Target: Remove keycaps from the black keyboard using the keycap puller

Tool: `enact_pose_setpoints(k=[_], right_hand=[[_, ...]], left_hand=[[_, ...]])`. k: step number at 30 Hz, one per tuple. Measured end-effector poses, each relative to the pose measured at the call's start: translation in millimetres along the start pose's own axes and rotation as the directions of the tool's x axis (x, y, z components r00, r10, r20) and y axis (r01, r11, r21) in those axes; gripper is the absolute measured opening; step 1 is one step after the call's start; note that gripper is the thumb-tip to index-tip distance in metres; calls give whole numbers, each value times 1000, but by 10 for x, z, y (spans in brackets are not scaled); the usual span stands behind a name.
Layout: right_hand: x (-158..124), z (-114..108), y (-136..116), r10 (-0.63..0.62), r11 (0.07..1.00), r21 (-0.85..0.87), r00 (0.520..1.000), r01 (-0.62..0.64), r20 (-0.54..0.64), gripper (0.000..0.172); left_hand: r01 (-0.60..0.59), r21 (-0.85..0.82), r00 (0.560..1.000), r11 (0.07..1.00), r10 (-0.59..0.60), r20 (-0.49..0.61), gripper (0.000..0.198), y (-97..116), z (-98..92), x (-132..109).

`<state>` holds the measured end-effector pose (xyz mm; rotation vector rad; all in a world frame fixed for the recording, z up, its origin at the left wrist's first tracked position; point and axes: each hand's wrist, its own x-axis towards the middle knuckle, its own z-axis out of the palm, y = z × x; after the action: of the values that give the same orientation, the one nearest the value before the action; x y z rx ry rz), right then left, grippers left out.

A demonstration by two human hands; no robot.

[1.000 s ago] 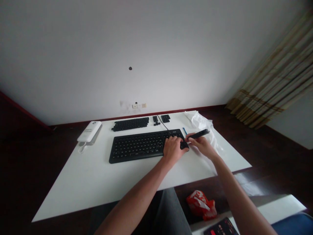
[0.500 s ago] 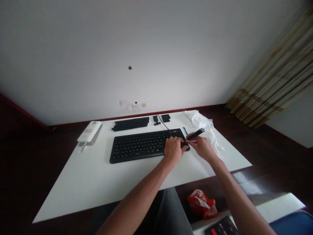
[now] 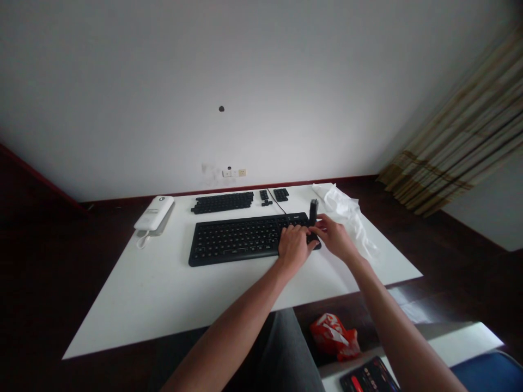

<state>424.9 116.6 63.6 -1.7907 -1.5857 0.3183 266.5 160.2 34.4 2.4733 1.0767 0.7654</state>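
Note:
A black keyboard (image 3: 235, 239) without its keycaps lies on the white table (image 3: 163, 294). My left hand (image 3: 293, 243) rests on its right end over the number pad, fingers outstretched and thumb apart, holding nothing that I can see. Beside it, my right hand (image 3: 333, 237) is closed on a slim black tool (image 3: 313, 212) with a pale tip pointing up. The tool stands nearly upright at the keyboard's right end. Its lower end is hidden by the fingers, so whether it touches the keyboard I cannot tell.
Removed keycaps (image 3: 224, 202) lie grouped behind the keyboard, with smaller groups (image 3: 281, 194) near the cable (image 3: 278, 202). White crumpled plastic (image 3: 341, 201) is at the back right, a white power bank (image 3: 155, 213) at left. Below are a red bag (image 3: 333, 335) and a phone (image 3: 370, 375).
The black tool has turned from slanting right to nearly upright in my right hand. My left hand stays on the keyboard's right end. The whole view has shifted slightly.

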Motion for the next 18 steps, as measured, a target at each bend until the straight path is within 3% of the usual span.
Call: enact_pose_setpoints(k=[7,13,18], right_hand=[[63,-19,-78,-14,988,-152,998,23,61,11],[87,31,-277,51,900,-437,992,2,111,10],[59,60,-289,62,888,-461,991,-1,117,9]], left_hand=[[26,-3,1000,1000,-26,13,31,5,12,15],[57,2,998,998,-58,32,30,-2,19,33],[63,2,996,998,-63,60,28,-2,2,43]])
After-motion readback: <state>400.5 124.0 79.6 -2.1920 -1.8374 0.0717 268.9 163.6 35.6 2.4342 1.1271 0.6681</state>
